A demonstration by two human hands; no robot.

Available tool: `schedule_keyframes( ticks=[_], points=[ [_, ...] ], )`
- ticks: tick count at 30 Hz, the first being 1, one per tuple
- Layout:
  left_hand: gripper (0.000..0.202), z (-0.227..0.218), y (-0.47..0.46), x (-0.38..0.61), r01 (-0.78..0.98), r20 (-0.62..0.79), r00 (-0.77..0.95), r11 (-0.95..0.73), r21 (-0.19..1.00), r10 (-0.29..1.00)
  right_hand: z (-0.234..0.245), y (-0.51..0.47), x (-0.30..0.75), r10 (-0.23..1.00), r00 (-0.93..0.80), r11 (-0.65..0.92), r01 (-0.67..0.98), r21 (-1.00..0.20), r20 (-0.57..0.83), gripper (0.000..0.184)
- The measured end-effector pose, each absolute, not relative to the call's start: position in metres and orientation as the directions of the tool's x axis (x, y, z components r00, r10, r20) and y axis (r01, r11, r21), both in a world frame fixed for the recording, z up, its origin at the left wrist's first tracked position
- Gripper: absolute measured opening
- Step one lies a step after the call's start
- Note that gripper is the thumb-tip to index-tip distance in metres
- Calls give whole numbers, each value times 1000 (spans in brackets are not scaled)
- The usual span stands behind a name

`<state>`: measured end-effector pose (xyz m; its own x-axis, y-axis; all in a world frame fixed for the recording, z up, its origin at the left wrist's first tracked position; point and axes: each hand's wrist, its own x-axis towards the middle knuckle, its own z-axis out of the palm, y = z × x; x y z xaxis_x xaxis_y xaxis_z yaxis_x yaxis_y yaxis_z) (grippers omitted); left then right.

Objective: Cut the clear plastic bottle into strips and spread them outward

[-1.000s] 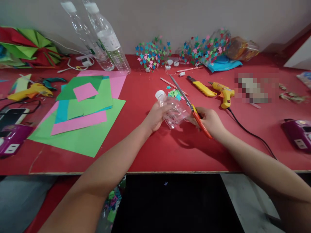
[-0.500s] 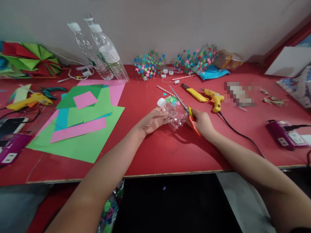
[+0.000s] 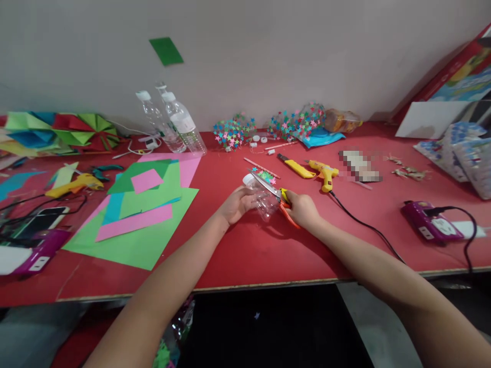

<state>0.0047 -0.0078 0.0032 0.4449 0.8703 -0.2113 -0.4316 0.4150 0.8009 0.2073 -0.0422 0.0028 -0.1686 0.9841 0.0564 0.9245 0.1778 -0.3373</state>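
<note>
My left hand (image 3: 238, 204) is closed on the side of a cut, clear plastic bottle (image 3: 265, 205) with a white cap, held tilted just above the red table. My right hand (image 3: 303, 208) grips a pair of scissors (image 3: 270, 189) with orange and yellow handles. The blades lie across the bottle, pointing up and left toward its cap; I cannot tell whether they touch the plastic. Behind the bottle is a small pile of coloured paper stars (image 3: 264, 176), partly hidden by the blades.
Coloured paper sheets (image 3: 153, 250) lie on the left, before upright plastic bottles (image 3: 184, 122). A yellow box cutter (image 3: 297, 167) and a glue gun (image 3: 325, 174) with a trailing cord lie right of my hands. Purple power strips (image 3: 431, 225) sit at both sides of the red table (image 3: 238, 266).
The view has tilted up and shifted, showing more wall and a green paper square on it. The scissor blades have swung lower, over the bottle and nearer its cap. Both hands keep their grip.
</note>
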Motion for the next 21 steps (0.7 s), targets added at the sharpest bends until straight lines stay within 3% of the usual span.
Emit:
schedule_keyframes(
  ticks=[5, 9, 13, 17, 21],
  points=[
    [21, 15, -4, 13, -343, -269, 400, 416, 842, 876, 2, -42, 208, 980, -188, 198, 926, -323, 63, 21],
    [22, 20, -2, 21, -347, -186, 435, 355, 868, 881, 1, -42, 208, 975, -206, 220, 921, -321, 79, 20],
    [31, 6, -4, 25, -376, -120, 358, 261, 889, 926, 2, -43, 207, 968, -236, 251, 915, -315, 85, 21],
    [30, -7, -7, 23, -356, -128, 252, 215, 909, 959, 0, -46, 203, 946, -310, 325, 897, -300, 98, 21],
    [30, -4, -12, 21, -325, -169, 285, 260, 909, 944, -3, -49, 201, 919, -373, 395, 874, -284, 131, 20]
  ],
)
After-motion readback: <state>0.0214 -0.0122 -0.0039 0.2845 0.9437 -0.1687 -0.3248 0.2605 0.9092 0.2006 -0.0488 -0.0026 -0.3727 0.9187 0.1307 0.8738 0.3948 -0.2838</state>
